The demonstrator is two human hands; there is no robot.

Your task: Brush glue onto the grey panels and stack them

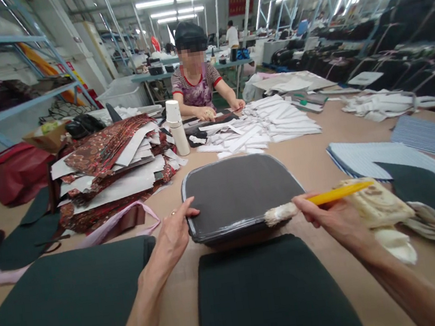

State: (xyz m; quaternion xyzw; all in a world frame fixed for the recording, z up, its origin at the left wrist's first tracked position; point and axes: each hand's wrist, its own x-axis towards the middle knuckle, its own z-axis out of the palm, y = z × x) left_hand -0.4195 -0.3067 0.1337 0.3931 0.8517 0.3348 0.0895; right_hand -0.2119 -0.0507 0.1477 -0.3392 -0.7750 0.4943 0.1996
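Dark panel stack (241,189) touching left grip (174,230), closure unclear; right grip (331,217) pinching brush (328,196)

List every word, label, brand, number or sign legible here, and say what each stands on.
No text can be read for certain.
Red banner on the back wall: rows of pale marks, too small and blurred to read.
Red-and-white sign behind the left shelving: marks too blurred to read.
Yellow-handled brush and cream bottle: no readable lettering.
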